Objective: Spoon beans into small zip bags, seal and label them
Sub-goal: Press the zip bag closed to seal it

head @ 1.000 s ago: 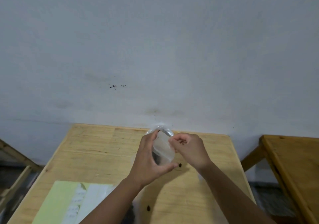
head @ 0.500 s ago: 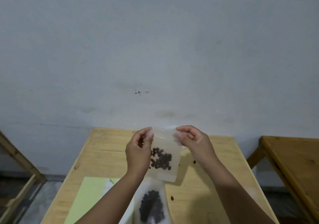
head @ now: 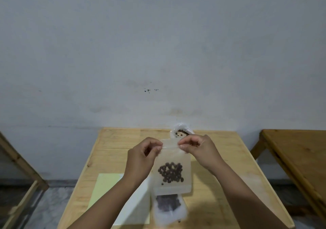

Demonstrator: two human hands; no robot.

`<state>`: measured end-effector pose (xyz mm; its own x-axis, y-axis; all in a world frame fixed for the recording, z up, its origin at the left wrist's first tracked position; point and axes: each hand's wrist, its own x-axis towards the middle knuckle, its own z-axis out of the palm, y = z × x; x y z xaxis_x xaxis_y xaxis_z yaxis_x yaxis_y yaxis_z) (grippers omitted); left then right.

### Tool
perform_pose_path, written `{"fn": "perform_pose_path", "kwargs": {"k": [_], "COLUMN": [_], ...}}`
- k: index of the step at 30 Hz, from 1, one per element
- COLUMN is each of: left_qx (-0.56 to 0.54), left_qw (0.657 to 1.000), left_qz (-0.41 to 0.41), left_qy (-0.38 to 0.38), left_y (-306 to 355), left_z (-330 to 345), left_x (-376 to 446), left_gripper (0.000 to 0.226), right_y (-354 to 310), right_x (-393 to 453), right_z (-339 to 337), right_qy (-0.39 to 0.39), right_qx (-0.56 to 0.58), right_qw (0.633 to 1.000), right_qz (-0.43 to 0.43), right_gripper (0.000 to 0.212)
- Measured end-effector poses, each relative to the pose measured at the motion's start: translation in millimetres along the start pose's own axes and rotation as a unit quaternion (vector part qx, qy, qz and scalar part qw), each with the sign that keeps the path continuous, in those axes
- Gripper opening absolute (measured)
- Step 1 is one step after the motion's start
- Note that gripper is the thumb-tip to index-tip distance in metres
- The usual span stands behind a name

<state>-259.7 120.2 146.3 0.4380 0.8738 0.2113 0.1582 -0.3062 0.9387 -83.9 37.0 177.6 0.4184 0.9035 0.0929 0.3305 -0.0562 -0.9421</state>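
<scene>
Pale green paper sheet (head: 105, 184) lay flat on light wooden worktop (head: 112, 151), left of hands. Left hand (head: 141, 160) grip pinched top left corner of small clear zip bag holding dark beans (head: 172, 172), bag raised above worktop. Right hand (head: 199, 149) grip pinched zip strip at top right.

Risks, as judged:
- seal pressed unevenly, gap left, beans leaking
- pinch slipping on slick plastic, bag dropping onto second bean-filled bag (head: 167, 205) below
- round clear tub of beans (head: 181, 131) behind right hand knocked over

Two bare hands: left hand (head: 141, 160), right hand (head: 199, 151). One small clear plastic zip bag (head: 172, 172) of dark beans above the pale wooden table (head: 112, 151); on that table, one larger clear bean bag (head: 168, 205), one pale green paper sheet (head: 105, 186), one round clear container (head: 180, 131). Right of it, one darker wooden table (head: 299, 151).
</scene>
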Motion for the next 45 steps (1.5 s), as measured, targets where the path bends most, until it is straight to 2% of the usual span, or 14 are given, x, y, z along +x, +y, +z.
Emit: {"fn": "perform_pose_path", "kwargs": {"k": [6,10,16,24,29,37,41,45], "left_qx": [0.034,0.018,0.028,0.011,0.004,0.001,-0.024,0.004], "left_qw": [0.999,1.0,0.999,0.999,0.999,0.998,0.994,0.991], "left_qz": [0.037,0.016,0.013,0.0,-0.02,-0.055,-0.099,-0.13], "left_qy": [0.011,0.017,-0.035,-0.03,-0.03,-0.025,0.038,0.016], "left_y": [0,-1,4,1,-1,-13,-29,-54], "left_z": [-5,-7,-10,-5,-2,8,13,23], "left_x": [-8,-9,-13,-18,-21,-25,-20,-28], "left_gripper": [0.029,0.027,0.015,0.013,0.015,0.013,0.011,0.008], "right_y": [4,1,6,14,18,38,62,88], "right_x": [-11,-12,-11,-16,-21,-35,-51,-58], "right_z": [18,20,25,32,35,38,44,53], "right_qy": [0.056,0.023,0.015,0.006,-0.018,-0.014,-0.046,0.021], "right_qx": [-0.014,0.027,0.023,0.014,0.061,0.114,0.081,0.027], "right_qw": [0.998,0.999,0.999,1.0,0.997,0.991,0.987,0.984], "right_qz": [0.01,0.014,0.022,0.025,0.033,0.073,0.128,0.174], "right_gripper": [0.031,0.024,0.018,0.012,0.012,0.007,0.011,0.007]}}
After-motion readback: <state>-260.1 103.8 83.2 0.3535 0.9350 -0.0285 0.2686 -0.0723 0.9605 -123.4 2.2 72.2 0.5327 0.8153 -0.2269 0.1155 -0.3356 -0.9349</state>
